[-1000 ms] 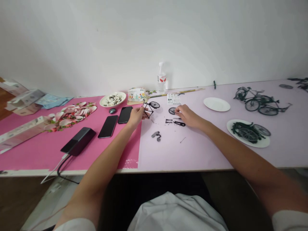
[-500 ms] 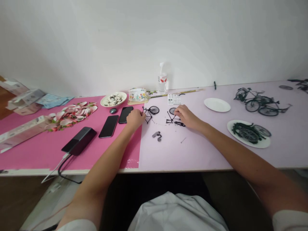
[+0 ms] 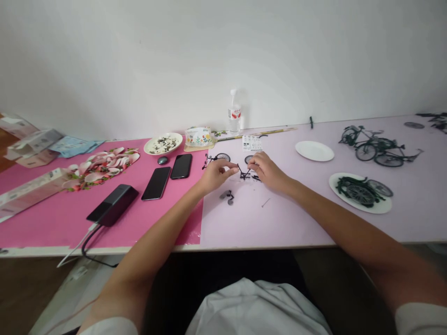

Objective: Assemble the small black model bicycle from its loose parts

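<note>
A small black model bicycle frame (image 3: 245, 175) is held up between my two hands, just over the lilac tabletop. My right hand (image 3: 268, 171) pinches its right side. At its left end, the thumb and forefinger of my left hand (image 3: 217, 177) close on the tip. Behind my left hand lies a front assembly with a spoked wheel (image 3: 222, 157), partly covered by the fingers. Another wheel (image 3: 248, 159) shows beside my right fingertips, and a black part (image 3: 256, 178) lies under that hand. Nearer me are a dark curved part (image 3: 227, 196) and a thin pin (image 3: 266, 203).
To the right are a white plate (image 3: 314, 151), a plate of dark bicycle parts (image 3: 386, 204) and assembled model bicycles (image 3: 380, 150). Phones (image 3: 157, 183), a power bank (image 3: 113, 204) and pink petals (image 3: 101, 170) lie left. A bottle (image 3: 234, 114) and instruction sheet (image 3: 252, 143) stand behind.
My left hand has left the front wheel assembly and moved right to the bicycle frame's end. My right hand has shifted slightly left, and the frame is now lifted and tilted.
</note>
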Available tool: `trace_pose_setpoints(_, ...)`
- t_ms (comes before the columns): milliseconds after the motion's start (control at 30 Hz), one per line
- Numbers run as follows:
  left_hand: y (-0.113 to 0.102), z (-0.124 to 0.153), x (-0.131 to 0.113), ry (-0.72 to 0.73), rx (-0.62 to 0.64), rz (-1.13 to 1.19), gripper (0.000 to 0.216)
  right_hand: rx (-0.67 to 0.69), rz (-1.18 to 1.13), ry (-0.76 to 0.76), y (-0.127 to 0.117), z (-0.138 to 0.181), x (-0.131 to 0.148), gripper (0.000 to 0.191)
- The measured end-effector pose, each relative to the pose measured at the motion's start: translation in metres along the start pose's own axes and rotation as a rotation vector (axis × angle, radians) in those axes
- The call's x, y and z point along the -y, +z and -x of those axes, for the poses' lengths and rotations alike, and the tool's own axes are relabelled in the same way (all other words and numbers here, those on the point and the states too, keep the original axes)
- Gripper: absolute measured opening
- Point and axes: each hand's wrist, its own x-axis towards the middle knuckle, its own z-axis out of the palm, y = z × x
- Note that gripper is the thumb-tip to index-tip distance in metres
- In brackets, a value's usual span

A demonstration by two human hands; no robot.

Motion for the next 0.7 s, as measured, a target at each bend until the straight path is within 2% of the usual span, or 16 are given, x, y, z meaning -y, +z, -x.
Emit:
trace_pose_setpoints(100,0.012,0.004,-0.003,-0.09,0.067,0.189,0.058,0.022,0.0,-0.001,0.004,0.001,0.004,0.025)
trace_pose_setpoints(200,0.015,0.006,-0.008,-0.139,0.072,0.257,0.056,0.074,0.011,0.013,0.002,0.001,0.006,0.027)
trace_pose_setpoints(300,0.014,0.006,-0.01,-0.163,0.048,0.287,0.054,0.167,0.025,0.061,-0.011,0.0,0.005,0.025)
trace_pose_setpoints(433,0.013,0.004,-0.006,-0.155,-0.008,0.299,0.053,0.38,0.079,0.144,-0.039,-0.004,-0.002,0.022)
trace_pose_setpoints(533,0.013,0.003,-0.002,-0.164,-0.032,0.283,0.054,0.477,0.113,0.099,-0.048,-0.005,-0.004,0.019)
trace_pose_setpoints(700,0.012,0.003,-0.001,-0.172,-0.027,0.265,0.054,0.566,0.112,-0.002,-0.042,-0.003,0.007,0.018)
